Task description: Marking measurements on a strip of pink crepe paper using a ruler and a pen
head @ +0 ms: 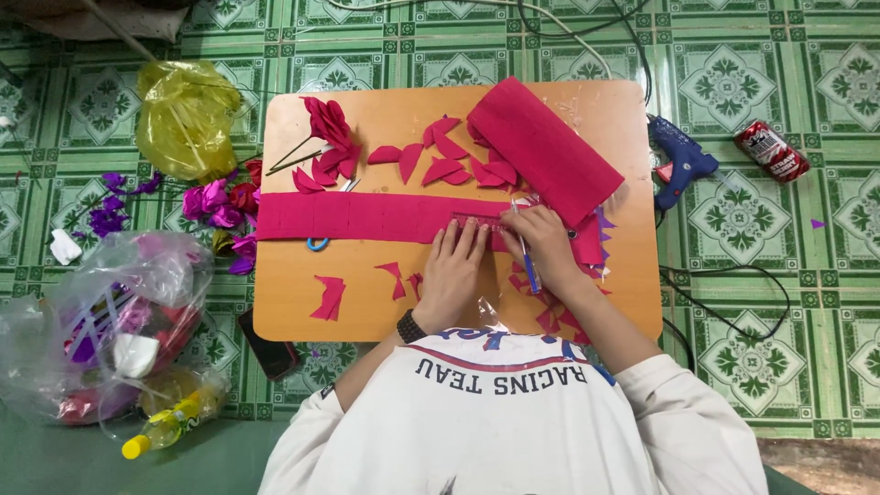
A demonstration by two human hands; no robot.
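Your left hand (pixel 451 268) lies flat and open on the pink paper strip (pixel 367 216), near the surface's (pixel 293 293) middle. Your right hand (pixel 543 240) grips a blue pen (pixel 528 264). The strip looks thin, light and easily creased, so pin it flat rather than pinching it.

Far to my right a red drink can (pixel 772 151) lies on the floor tiles. At my left sit a yellow plastic bag (pixel 186 117), a clear bag (pixel 101 321) of scraps, and a dark phone (pixel 269 348), its screen black.

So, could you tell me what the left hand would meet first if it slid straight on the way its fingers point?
Probably the cut red petal pieces: the left hand lies flat on the long red paper strip, fingers pointing up the wooden board towards them.
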